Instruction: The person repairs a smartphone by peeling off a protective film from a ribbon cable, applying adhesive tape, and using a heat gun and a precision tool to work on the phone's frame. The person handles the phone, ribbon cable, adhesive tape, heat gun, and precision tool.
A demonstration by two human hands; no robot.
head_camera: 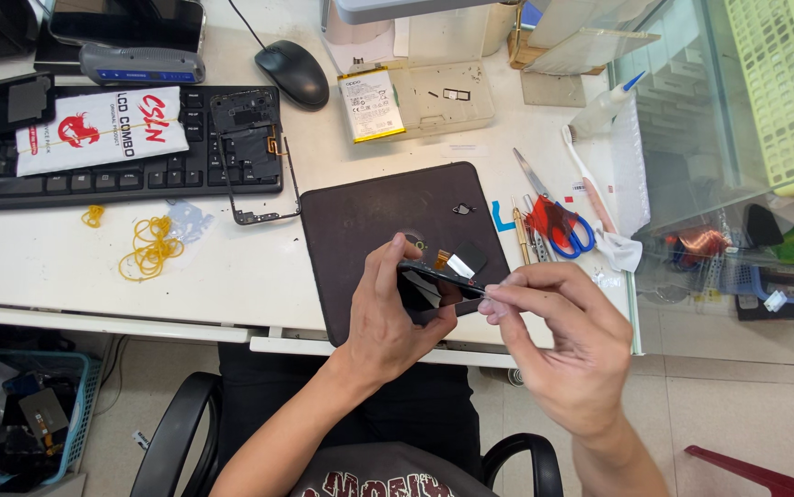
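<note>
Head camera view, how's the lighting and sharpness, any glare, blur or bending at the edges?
Head view: bright, even light on the white desk, with soft shadows only; the left hand and right hand holding the dark phone part look sharp; faint reflections on the glass cabinet at right; the keyboard and desk edge bow slightly, a wide-angle effect.

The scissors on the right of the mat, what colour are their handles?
The scissors have one red handle and one blue handle, seen best in the head view.
</note>
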